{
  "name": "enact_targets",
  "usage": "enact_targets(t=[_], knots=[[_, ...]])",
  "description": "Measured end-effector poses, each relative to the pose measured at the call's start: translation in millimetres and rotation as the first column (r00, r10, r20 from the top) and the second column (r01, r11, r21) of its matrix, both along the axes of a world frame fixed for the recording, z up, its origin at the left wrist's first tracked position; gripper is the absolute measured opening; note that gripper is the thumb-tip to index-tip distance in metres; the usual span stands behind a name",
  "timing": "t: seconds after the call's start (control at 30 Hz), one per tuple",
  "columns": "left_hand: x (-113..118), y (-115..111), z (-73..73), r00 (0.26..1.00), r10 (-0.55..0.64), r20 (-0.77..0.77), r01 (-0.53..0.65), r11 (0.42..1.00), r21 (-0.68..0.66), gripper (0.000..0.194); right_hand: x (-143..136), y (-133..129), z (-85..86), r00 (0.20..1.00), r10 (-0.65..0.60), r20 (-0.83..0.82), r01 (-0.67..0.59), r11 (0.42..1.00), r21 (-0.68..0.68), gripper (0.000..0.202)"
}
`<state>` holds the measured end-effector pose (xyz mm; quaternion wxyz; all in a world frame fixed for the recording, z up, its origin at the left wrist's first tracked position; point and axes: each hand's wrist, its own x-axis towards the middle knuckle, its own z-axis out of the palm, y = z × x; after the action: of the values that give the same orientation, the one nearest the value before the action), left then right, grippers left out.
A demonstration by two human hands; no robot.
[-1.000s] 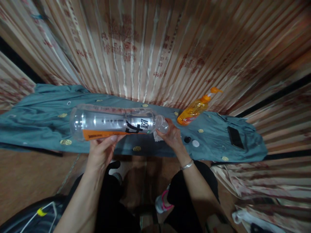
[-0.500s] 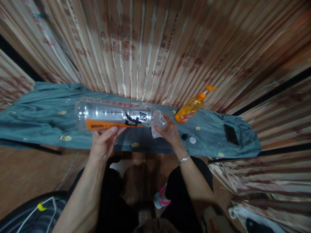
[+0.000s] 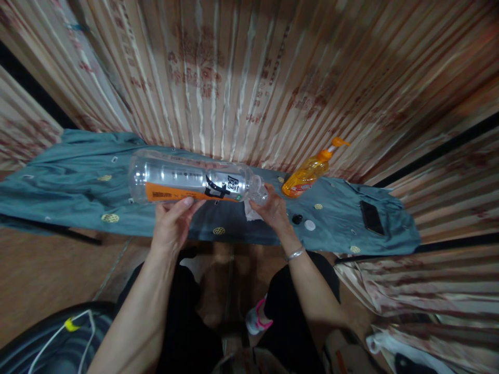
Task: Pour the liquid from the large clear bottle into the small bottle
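A large clear plastic bottle with an orange and silver label lies sideways in the air over the cloth-covered table. My left hand holds its body from below, thumb on the label. Around a small clear piece at the bottle's neck, my right hand is closed; whether that piece is a separate small bottle, I cannot tell. To the right stands an orange pump bottle. A white tissue lies on the cloth behind my right hand.
The table's teal cloth also bears a small black item, a white round disc and a black phone at the right. A pleated curtain hangs behind. A dark round basket is at lower left.
The large bottle and my left hand have shifted slightly to the right in view. My right hand has hardly moved, and both hands keep their holds.
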<state>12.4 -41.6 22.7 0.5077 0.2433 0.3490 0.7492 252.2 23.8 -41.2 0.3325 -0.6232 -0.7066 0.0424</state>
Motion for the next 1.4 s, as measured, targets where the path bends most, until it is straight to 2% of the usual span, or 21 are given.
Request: enact_targets(t=[0.3,0.57,1.2,1.4], knots=[[3.6,-1.7,1.5,0.999,-0.001,-0.041,0.0,1.0,-0.012,0.036,-0.6,0.1,1.6,1.0,-0.003,-0.003,0.003,1.0,0.016,0.053],[6.7,-3.1,3.6,0.998,0.001,-0.064,-0.002,1.0,-0.014,0.047,-1.0,1.1,0.0,1.0,0.002,-0.005,-0.002,1.0,0.022,0.053],[7.0,-0.9,-0.4,0.996,0.012,-0.087,-0.012,1.0,0.001,0.036,-3.5,-1.5,7.4,1.0,-0.015,0.017,0.016,0.998,-0.057,0.055],[7.7,-1.4,-1.1,0.993,0.033,-0.11,-0.033,0.999,0.0,0.033,-2.2,-1.0,2.8,1.0,0.003,-0.003,-0.003,1.0,-0.01,0.054]])
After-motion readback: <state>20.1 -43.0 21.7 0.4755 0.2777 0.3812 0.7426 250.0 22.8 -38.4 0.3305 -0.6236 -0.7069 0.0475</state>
